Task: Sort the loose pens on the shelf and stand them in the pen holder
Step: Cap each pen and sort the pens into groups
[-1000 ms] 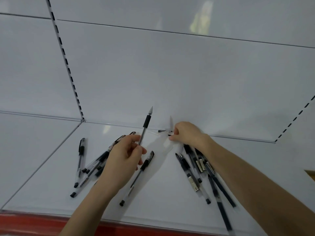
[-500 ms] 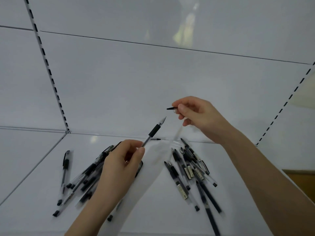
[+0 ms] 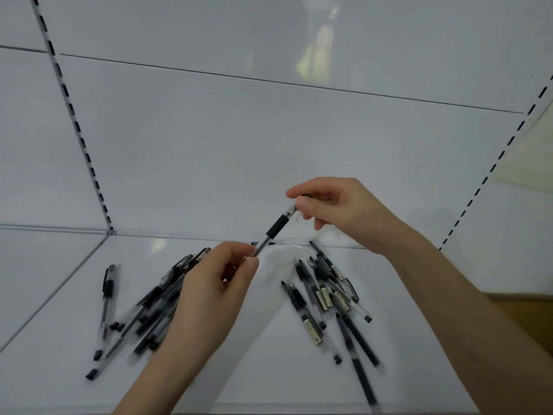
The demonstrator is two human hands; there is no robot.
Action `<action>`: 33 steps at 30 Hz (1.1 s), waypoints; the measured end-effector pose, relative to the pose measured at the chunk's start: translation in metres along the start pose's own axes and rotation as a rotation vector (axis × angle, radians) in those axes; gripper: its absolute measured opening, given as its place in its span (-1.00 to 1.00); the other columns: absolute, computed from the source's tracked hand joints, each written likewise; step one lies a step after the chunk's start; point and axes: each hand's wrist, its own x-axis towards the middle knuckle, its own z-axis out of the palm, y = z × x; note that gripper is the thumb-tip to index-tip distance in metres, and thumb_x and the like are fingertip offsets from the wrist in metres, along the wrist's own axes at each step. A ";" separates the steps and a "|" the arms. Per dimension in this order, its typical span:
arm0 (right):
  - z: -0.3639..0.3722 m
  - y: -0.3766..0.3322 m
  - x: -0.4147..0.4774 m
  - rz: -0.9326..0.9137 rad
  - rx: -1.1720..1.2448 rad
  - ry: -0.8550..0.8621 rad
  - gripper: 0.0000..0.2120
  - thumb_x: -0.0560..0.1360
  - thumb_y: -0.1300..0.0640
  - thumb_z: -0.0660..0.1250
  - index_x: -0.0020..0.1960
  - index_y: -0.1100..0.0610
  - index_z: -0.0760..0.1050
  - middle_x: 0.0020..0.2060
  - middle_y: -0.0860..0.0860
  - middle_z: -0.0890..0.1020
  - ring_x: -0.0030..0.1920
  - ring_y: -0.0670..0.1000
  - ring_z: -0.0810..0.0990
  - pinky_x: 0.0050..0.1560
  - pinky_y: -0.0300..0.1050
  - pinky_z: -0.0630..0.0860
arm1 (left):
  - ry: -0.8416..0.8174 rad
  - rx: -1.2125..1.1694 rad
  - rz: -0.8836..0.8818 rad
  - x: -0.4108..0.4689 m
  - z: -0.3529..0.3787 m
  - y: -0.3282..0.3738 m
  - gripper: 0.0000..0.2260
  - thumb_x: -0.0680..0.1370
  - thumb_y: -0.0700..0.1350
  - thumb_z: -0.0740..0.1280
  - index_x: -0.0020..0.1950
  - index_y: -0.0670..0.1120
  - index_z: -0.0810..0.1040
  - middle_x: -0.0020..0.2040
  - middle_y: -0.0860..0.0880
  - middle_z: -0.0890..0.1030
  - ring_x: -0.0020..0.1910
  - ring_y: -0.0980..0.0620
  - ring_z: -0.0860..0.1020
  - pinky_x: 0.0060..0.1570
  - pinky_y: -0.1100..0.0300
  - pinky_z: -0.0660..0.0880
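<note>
My left hand (image 3: pixel 209 292) grips a clear pen with a black grip (image 3: pixel 273 230) by its barrel, tilted up to the right. My right hand (image 3: pixel 338 206) pinches a small clear cap with a black clip (image 3: pixel 296 209) right at the pen's tip. Several loose black-and-clear pens lie in a pile on the left (image 3: pixel 143 313) of the white shelf (image 3: pixel 269 378), partly hidden by my left hand. Another pile of several pens on the right (image 3: pixel 326 298) lies under my right forearm. No pen holder shows in the head view.
One pen (image 3: pixel 107 298) lies apart at the far left. White back panels with slotted uprights (image 3: pixel 74 121) enclose the shelf. A small pen part (image 3: pixel 263 243) rests at the back edge. A brown surface (image 3: pixel 520 313) shows at the right.
My right hand lifted the cap from the back of the shelf and brought it down onto the pen's tip. My left hand tilted the pen rightward to meet it.
</note>
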 end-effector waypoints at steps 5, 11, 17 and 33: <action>0.003 -0.001 0.002 -0.016 0.132 0.192 -0.88 0.48 0.28 0.31 -0.02 0.12 0.54 -0.35 -0.08 0.58 -0.39 -0.21 0.54 -0.34 -0.35 0.49 | 0.017 -0.019 -0.001 -0.003 -0.003 0.004 -0.87 0.48 -0.15 0.31 -0.14 0.11 0.53 -0.22 0.21 0.59 -0.34 0.19 0.48 -0.31 0.37 0.42; 0.004 -0.004 -0.001 -0.015 0.175 0.276 -0.92 0.49 0.26 0.32 -0.05 0.12 0.54 -0.32 -0.03 0.59 -0.44 -0.22 0.53 -0.36 -0.38 0.47 | 0.016 -0.011 -0.009 -0.007 -0.003 0.005 -0.87 0.48 -0.15 0.31 -0.16 0.10 0.53 -0.30 0.11 0.59 -0.35 0.19 0.47 -0.31 0.35 0.42; 0.017 -0.004 -0.007 -0.054 0.167 0.192 -0.89 0.49 0.29 0.30 -0.05 0.14 0.55 -0.36 -0.05 0.59 -0.41 -0.22 0.54 -0.36 -0.39 0.46 | 0.018 -0.022 -0.006 -0.007 -0.001 0.007 -0.89 0.48 -0.14 0.31 -0.14 0.08 0.54 -0.31 0.13 0.59 -0.36 0.20 0.47 -0.31 0.37 0.42; 0.043 0.013 -0.011 -0.109 0.171 0.231 -0.89 0.51 0.30 0.27 -0.01 0.19 0.54 -0.30 -0.02 0.59 -0.37 -0.19 0.57 -0.29 -0.36 0.52 | 0.088 0.029 0.045 -0.009 0.003 0.001 -0.77 0.48 -0.26 0.32 -0.25 0.08 0.48 -0.35 -0.02 0.60 -0.34 0.07 0.52 -0.37 0.38 0.39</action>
